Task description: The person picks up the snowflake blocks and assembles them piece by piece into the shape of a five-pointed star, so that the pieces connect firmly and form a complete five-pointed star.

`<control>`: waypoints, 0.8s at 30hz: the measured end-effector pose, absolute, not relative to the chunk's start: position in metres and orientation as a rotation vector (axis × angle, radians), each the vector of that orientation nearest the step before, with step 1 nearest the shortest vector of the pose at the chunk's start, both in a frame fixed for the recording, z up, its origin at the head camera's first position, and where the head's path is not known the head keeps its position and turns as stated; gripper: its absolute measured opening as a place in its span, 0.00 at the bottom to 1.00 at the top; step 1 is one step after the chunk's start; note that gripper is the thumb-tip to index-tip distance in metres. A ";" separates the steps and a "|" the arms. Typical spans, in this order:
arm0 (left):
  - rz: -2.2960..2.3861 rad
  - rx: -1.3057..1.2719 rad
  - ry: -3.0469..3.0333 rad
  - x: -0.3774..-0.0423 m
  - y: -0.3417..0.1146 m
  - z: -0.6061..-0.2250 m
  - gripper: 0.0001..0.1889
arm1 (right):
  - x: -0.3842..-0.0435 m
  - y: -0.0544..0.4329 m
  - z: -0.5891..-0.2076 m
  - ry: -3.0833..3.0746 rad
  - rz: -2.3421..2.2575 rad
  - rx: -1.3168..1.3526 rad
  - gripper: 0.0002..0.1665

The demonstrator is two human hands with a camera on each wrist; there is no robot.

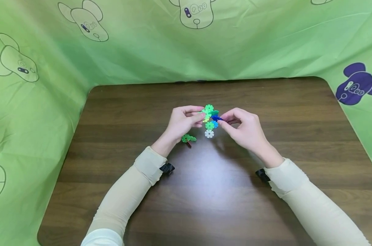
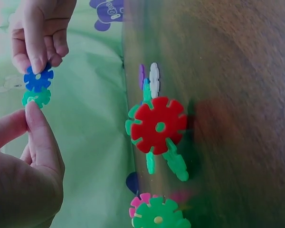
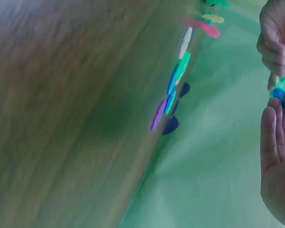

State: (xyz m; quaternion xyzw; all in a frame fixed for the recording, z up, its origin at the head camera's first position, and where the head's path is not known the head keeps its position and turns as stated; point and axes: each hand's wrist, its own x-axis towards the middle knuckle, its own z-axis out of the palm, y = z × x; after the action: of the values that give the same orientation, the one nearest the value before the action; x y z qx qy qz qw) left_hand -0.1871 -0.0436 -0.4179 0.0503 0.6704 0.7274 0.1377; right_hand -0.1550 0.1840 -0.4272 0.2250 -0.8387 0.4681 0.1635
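Note:
In the head view my left hand pinches a green notched plastic disc between thumb and fingers; the left wrist view shows this green disc more closely. Opposite it, my right hand pinches a dark blue notched disc by its edge. The two discs meet edge to edge, blue above green in the left wrist view. Both hands are raised over the table. Fingertips cover part of each disc, and in the right wrist view only a bit of the blue disc shows.
On the wooden table, beneath the hands, lie more notched discs, among them a white disc. A joined group with a red disc stands by my left wrist. A green printed cloth hangs behind the table.

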 end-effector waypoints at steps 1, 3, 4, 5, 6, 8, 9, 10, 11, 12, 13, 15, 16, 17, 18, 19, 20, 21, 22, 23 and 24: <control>2.109 0.152 1.937 -0.187 -0.043 -0.418 0.16 | -0.155 0.183 -0.427 -2.387 1.329 0.642 0.09; 2.119 0.163 1.933 -0.186 -0.041 -0.417 0.16 | -0.154 0.180 -0.428 -2.378 1.324 0.643 0.08; 2.123 0.168 1.931 -0.185 -0.041 -0.417 0.16 | -0.154 0.179 -0.428 -2.376 1.319 0.645 0.08; 2.126 0.170 1.931 -0.185 -0.040 -0.417 0.16 | -0.153 0.178 -0.428 -2.372 1.314 0.648 0.08; 2.129 0.173 1.933 -0.184 -0.040 -0.417 0.16 | -0.153 0.178 -0.428 -2.369 1.309 0.651 0.08; 2.130 0.181 1.943 -0.184 -0.039 -0.417 0.16 | -0.153 0.176 -0.428 -2.359 1.295 0.659 0.08; 2.129 0.186 1.948 -0.184 -0.039 -0.418 0.17 | -0.153 0.176 -0.429 -2.354 1.287 0.663 0.09; 2.127 0.191 1.955 -0.184 -0.039 -0.418 0.17 | -0.153 0.175 -0.429 -2.345 1.281 0.666 0.09; 2.125 0.199 1.960 -0.184 -0.039 -0.419 0.17 | -0.153 0.175 -0.429 -2.335 1.277 0.670 0.09; 2.124 0.208 1.964 -0.183 -0.039 -0.419 0.17 | -0.153 0.174 -0.429 -2.324 1.273 0.677 0.09; 2.125 0.214 1.964 -0.183 -0.038 -0.419 0.17 | -0.152 0.174 -0.429 -2.313 1.268 0.684 0.09; 2.131 0.222 1.959 -0.183 -0.038 -0.420 0.17 | -0.152 0.173 -0.430 -2.286 1.254 0.698 0.09; 2.136 0.221 1.954 -0.183 -0.038 -0.420 0.17 | -0.152 0.172 -0.429 -2.276 1.242 0.711 0.09; 2.143 0.220 1.946 -0.183 -0.038 -0.420 0.17 | -0.152 0.171 -0.429 -2.264 1.232 0.722 0.09; 2.149 0.216 1.941 -0.182 -0.038 -0.420 0.17 | -0.153 0.171 -0.429 -2.257 1.216 0.735 0.09; 2.156 0.208 1.939 -0.182 -0.038 -0.420 0.17 | -0.153 0.171 -0.429 -2.251 1.199 0.747 0.10; 2.162 0.203 1.940 -0.182 -0.038 -0.419 0.16 | -0.153 0.171 -0.429 -2.246 1.180 0.757 0.10; 2.167 0.199 1.941 -0.181 -0.038 -0.419 0.16 | -0.154 0.171 -0.429 -2.243 1.163 0.769 0.09; 2.172 0.194 1.945 -0.181 -0.038 -0.418 0.16 | -0.154 0.171 -0.428 -2.241 1.145 0.778 0.09; 2.177 0.192 1.950 -0.181 -0.037 -0.418 0.16 | -0.154 0.171 -0.428 -2.238 1.132 0.782 0.09; 2.177 0.189 1.960 -0.180 -0.037 -0.417 0.15 | -0.155 0.171 -0.428 -2.239 1.114 0.788 0.09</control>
State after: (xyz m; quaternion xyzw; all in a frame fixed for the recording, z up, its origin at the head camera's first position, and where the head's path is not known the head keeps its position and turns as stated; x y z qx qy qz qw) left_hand -0.1804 -0.0369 -0.4171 0.0641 0.6641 0.7378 0.1028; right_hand -0.1546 0.1712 -0.4282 0.2905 -0.8251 0.4107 0.2570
